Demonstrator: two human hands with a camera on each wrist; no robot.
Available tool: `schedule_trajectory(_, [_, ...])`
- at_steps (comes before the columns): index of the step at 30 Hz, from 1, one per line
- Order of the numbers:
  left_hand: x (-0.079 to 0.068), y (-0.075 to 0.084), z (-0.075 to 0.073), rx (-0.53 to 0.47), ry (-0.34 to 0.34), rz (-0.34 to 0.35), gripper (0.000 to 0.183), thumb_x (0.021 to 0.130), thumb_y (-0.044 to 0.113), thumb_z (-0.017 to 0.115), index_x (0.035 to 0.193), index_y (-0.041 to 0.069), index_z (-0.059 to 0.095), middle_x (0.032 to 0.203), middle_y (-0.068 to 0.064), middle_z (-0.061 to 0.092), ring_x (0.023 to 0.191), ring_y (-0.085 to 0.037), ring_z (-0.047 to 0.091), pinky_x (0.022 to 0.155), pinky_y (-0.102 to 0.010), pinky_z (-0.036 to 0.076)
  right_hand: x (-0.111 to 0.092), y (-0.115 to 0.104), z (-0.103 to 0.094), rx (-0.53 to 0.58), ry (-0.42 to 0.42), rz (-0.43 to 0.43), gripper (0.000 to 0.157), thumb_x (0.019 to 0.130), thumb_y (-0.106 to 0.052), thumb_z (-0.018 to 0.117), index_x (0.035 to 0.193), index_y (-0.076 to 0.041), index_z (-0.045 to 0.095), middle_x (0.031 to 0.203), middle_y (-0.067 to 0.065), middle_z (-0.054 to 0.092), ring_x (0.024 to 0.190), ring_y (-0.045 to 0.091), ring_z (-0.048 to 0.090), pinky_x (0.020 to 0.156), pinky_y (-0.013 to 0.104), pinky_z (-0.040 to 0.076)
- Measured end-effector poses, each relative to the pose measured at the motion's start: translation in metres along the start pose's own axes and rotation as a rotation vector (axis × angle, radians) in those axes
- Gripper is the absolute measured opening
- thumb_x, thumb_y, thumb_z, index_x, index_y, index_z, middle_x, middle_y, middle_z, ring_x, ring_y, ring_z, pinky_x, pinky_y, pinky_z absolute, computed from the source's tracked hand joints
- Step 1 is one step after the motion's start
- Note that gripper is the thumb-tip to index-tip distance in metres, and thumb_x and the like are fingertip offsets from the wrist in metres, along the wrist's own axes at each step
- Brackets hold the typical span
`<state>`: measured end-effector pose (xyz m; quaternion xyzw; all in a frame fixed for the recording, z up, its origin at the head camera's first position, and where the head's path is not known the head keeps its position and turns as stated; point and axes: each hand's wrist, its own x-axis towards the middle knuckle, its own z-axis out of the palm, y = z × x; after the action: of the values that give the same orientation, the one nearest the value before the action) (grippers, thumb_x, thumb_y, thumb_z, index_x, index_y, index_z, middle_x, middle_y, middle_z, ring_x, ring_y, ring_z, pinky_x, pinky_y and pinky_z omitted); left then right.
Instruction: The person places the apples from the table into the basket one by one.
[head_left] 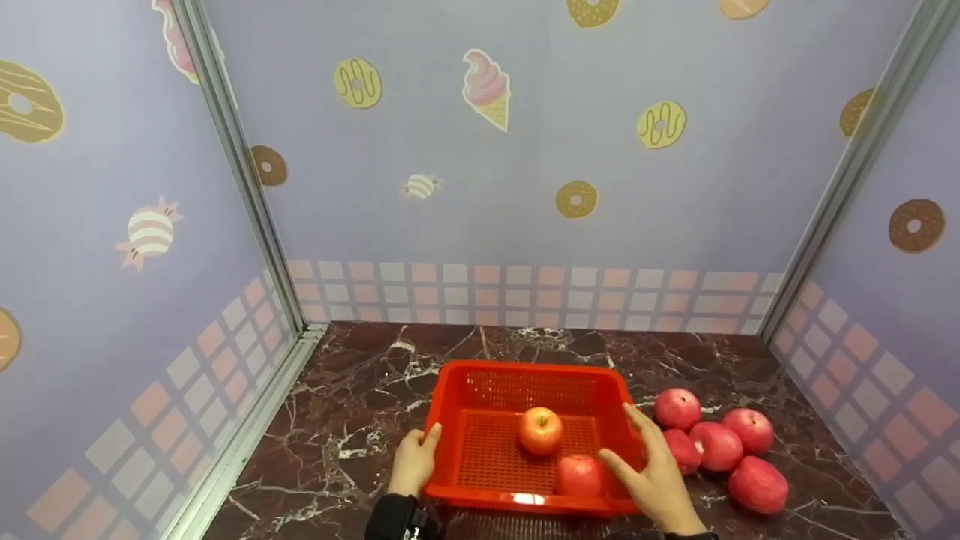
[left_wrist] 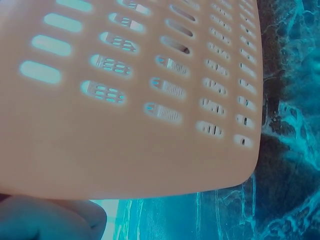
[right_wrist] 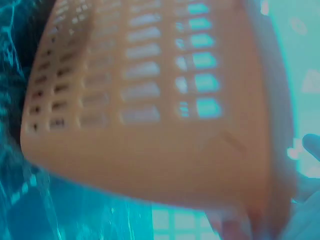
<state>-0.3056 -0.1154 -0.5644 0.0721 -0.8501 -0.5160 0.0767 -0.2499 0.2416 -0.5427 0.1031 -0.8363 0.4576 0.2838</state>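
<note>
A red plastic basket [head_left: 525, 367] with slotted walls stands in front of me, and its wall [left_wrist: 125, 155] fills much of the left wrist view. Inside lie a yellow-red apple [head_left: 540, 431] and a redder apple [head_left: 581, 476] near the front right. My left hand [head_left: 411, 461] holds the basket's left rim, thumb on top, with finger parts showing under the rim in the left wrist view. My right hand [head_left: 654, 480] is at the right rim, fingers extended along it, thumb spread out over the inside. The right wrist view is blurred.
To the right of the basket, several red apples lie close together on the dark marbled tabletop, among them one at the back [head_left: 677, 409] and one at the front [head_left: 759, 486]. Patterned panels [head_left: 525, 225] with metal corner posts [head_left: 240, 150] enclose the table at the back and sides.
</note>
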Motion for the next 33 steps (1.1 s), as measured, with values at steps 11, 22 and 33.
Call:
schedule_trajectory(11, [0.0,0.0,-0.002,0.003,-0.008,-0.014,0.037,0.107,0.033,0.055,0.084,0.004,0.053,0.076,-0.006,0.052,0.073,-0.021,0.053,0.068,-0.035,0.045,-0.012,0.031,-0.062,-0.089,0.13,0.197,0.078,0.082,-0.011,0.085,0.149,0.0,0.047,0.151,0.031,0.043,0.14,0.045,0.037,0.12,0.061,0.025])
schedule_trajectory(22, [-0.001,0.001,-0.001,-0.01,-0.003,-0.012,0.037,0.107,0.033,0.055,0.084,0.004,0.053,0.076,-0.006,0.052,0.072,-0.021,0.053,0.067,-0.035,0.045,-0.022,0.077,-0.145,-0.351,0.198,0.617,0.092,0.093,-0.047,0.071,0.162,-0.008,0.023,0.166,0.034,0.011,0.15,0.06,0.007,0.117,0.075,0.008])
schedule_trajectory(33, [-0.004,0.0,-0.001,-0.03,-0.009,-0.012,0.038,0.107,0.034,0.055,0.084,0.003,0.053,0.076,-0.006,0.053,0.072,-0.021,0.054,0.066,-0.035,0.046,-0.046,0.111,-0.179,-0.386,0.395,0.944,0.093,0.096,-0.059,0.054,0.163,-0.008,0.014,0.17,0.027,-0.007,0.157,0.051,-0.005,0.123,0.071,0.002])
